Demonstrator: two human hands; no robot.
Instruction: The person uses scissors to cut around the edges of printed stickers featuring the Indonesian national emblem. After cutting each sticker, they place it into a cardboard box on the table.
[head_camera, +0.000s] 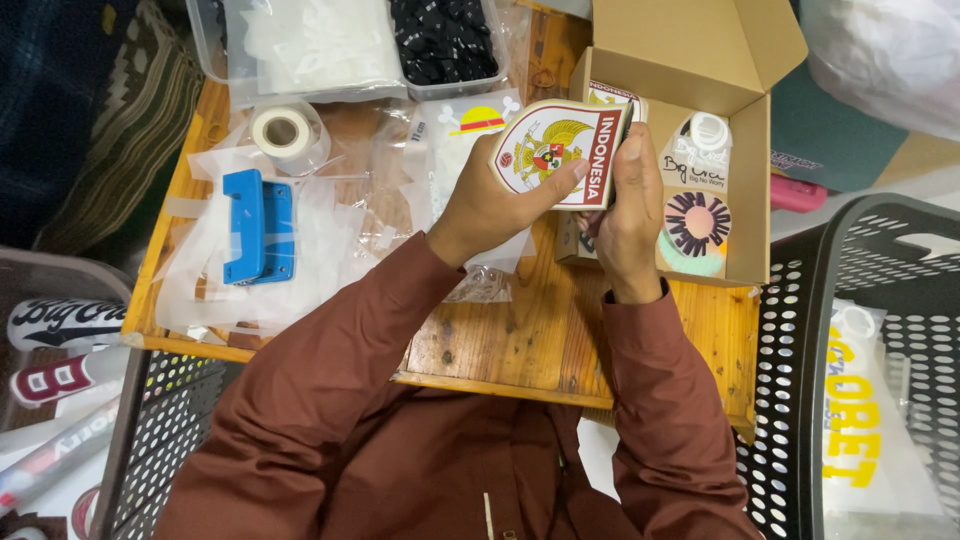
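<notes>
Both hands hold a shield-shaped emblem patch (555, 150), white and dark red with a gold bird crest, above the low wooden table (520, 340). My left hand (490, 205) grips its lower left edge with the thumb on the face. My right hand (630, 200) pinches its right edge. It seems to be the top of a thin stack. Just right of it stands an open cardboard box (745, 130) holding round and lettered stickers.
On the table's left lie a blue hole punch (258, 226), a roll of white tape (283, 132) and several clear plastic sleeves. Plastic tubs with white and black pieces stand at the back. Black perforated baskets (810, 330) flank my lap.
</notes>
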